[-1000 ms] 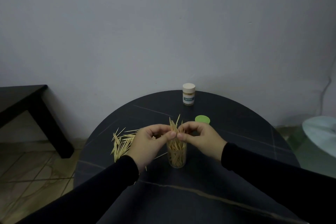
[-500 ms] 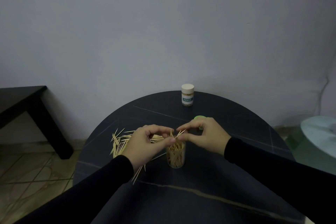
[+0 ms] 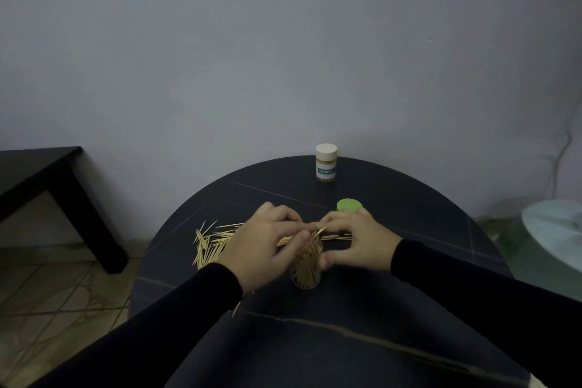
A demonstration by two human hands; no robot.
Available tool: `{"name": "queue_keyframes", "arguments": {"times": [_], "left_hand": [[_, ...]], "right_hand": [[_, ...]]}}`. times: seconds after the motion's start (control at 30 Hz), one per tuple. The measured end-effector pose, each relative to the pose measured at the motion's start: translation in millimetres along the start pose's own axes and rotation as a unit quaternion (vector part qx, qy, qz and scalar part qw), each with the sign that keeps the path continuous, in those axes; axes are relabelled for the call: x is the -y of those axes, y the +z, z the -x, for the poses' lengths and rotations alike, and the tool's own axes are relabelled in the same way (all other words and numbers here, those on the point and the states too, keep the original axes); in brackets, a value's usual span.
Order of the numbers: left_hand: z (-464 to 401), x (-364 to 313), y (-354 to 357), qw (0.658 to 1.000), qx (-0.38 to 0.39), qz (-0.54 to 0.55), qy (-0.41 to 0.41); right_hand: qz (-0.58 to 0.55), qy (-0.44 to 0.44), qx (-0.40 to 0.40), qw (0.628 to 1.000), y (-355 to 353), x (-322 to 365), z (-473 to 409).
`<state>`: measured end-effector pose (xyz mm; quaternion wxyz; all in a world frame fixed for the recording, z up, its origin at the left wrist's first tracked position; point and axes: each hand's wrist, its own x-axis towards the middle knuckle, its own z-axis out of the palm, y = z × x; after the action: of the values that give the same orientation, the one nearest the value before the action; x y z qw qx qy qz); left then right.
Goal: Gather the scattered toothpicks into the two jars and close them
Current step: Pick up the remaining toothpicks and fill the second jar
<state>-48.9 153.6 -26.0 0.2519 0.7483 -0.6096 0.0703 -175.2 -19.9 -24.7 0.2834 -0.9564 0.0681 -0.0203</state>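
Observation:
A clear open jar [image 3: 306,272] stands mid-table, packed with upright toothpicks. My left hand [image 3: 263,247] is at its left, its thumb and curled fingers pinching toothpicks at the jar's mouth. My right hand [image 3: 357,242] curls round the jar's right side, thumb pressed on its wall and fingers bent over the rim. Loose toothpicks [image 3: 210,246] lie scattered left of my left hand, and a few more [image 3: 338,236] lie behind the jar. The green lid [image 3: 348,205] sits just beyond my right hand. A second jar [image 3: 326,164] with a white cap stands closed at the far edge.
The round dark table [image 3: 409,309] ends close behind the capped jar, with a grey wall beyond. A low black table [image 3: 47,173] stands on the floor at left. A pale round object [image 3: 554,230] is at the right edge.
Both hands have dropped from above the jar down to its mouth. The upright bundle they pinched has sunk into the jar. The right hand's thumb now rests on the jar wall.

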Motion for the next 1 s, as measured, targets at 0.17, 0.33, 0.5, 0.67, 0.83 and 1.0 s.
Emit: {"name": "queue_keyframes", "arguments": {"times": [0.17,0.33,0.5,0.67,0.83,1.0], "left_hand": [[1.8,-3.1,-4.5,0.997,0.053,0.045,0.043],[-1.4,-8.2,5.3,0.996,0.036,-0.02,0.082],[-4.9,-0.3,0.8,0.996,-0.028,0.044,0.068],[-3.1,5.0,-6.9,0.997,-0.053,0.049,-0.007],[0.3,4.9,-3.0,0.996,-0.038,0.02,0.074],[5.8,9.8,-10.5,0.992,-0.044,0.021,0.119]], "right_hand": [[0.035,0.007,0.01,0.999,1.9,3.1,2.1],[-0.002,0.022,0.017,1.0,6.8,-1.1,-1.7],[-0.012,-0.002,0.005,1.0,7.8,-0.5,-3.6],[-0.014,0.013,0.018,1.0,8.7,-2.6,-4.5],[-0.008,-0.008,0.008,1.0,8.6,-2.6,-4.6],[-0.011,-0.012,-0.003,1.0,11.2,-5.8,-4.8]]}}
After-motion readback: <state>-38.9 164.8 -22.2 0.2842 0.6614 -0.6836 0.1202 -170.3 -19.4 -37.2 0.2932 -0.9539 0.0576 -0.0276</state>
